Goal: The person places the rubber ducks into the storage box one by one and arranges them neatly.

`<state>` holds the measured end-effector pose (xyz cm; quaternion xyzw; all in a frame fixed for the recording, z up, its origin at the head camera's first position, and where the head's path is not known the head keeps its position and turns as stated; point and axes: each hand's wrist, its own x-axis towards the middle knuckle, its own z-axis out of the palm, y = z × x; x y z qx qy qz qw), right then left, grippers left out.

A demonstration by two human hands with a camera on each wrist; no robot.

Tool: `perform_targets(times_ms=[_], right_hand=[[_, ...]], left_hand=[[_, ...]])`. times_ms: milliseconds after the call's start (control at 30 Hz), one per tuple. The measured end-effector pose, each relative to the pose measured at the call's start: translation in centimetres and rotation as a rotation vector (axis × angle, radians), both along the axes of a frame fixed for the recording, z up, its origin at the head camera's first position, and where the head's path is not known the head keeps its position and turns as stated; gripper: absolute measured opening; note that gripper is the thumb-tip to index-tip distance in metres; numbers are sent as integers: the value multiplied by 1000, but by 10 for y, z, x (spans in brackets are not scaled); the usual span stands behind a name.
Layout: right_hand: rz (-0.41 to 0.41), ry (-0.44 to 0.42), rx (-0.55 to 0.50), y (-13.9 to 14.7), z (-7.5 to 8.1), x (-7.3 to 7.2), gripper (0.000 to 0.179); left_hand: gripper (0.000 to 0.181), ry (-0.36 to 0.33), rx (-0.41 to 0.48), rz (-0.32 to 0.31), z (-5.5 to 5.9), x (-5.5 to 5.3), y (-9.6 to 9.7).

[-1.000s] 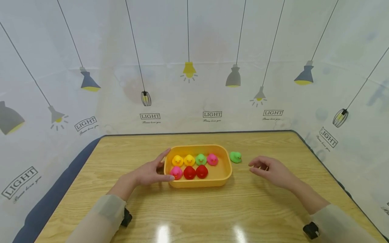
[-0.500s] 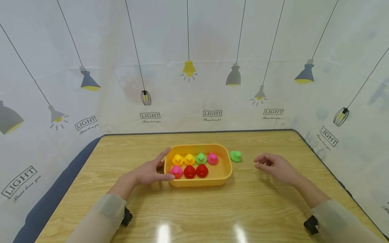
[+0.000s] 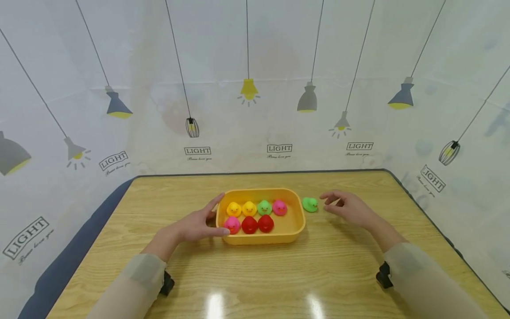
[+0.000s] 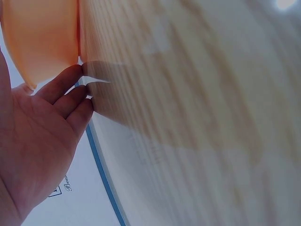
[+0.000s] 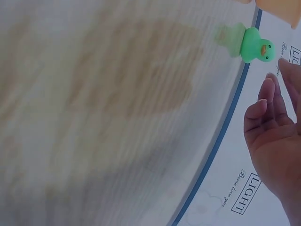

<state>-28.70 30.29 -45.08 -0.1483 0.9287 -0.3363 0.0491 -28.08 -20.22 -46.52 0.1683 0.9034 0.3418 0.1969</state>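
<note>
An orange-yellow plastic tray sits on the table with several toy ducks in it. At the back are two yellow ducks, a green duck and a pink duck; in front, another pink duck and two red ones. My left hand holds the tray's left end, index finger at the far corner, thumb over the near rim. A second green duck stands outside, just right of the tray. My right hand hovers beside it, fingers loosely bent, apart from the duck and holding nothing.
The wooden table extends around the tray on all sides. Behind it hangs a pale curtain printed with lamps, close to the table's far and side edges. Black wrist cameras are strapped at both sleeves.
My right hand first draws back slightly to the right, then moves left and away from me, closer to the loose green duck. My left hand and the tray stay in place.
</note>
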Motion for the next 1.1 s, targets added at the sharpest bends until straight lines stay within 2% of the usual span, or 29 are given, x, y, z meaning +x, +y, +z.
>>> perform_targets(times_ms=[200,400,500,900,1100], right_hand=[[7,-36,-5,-8,-4,-15,43],[5,-94,-38,-16,-7,-24,45],[0,-96,-29,-19,-9,-27,43],[-3,-66,-22,-21,-11,-27,38],[-11,-85,-48,-19,-12,-25,43]], left_hand=[[118,-1,-2,5,-1,-1,1],[118,2,-2,0,0,-1,1],[118,3,-2,-2,1,0,1],[119,3,-12,3,2,1,1],[119,7,-16,-2,3,2,2]])
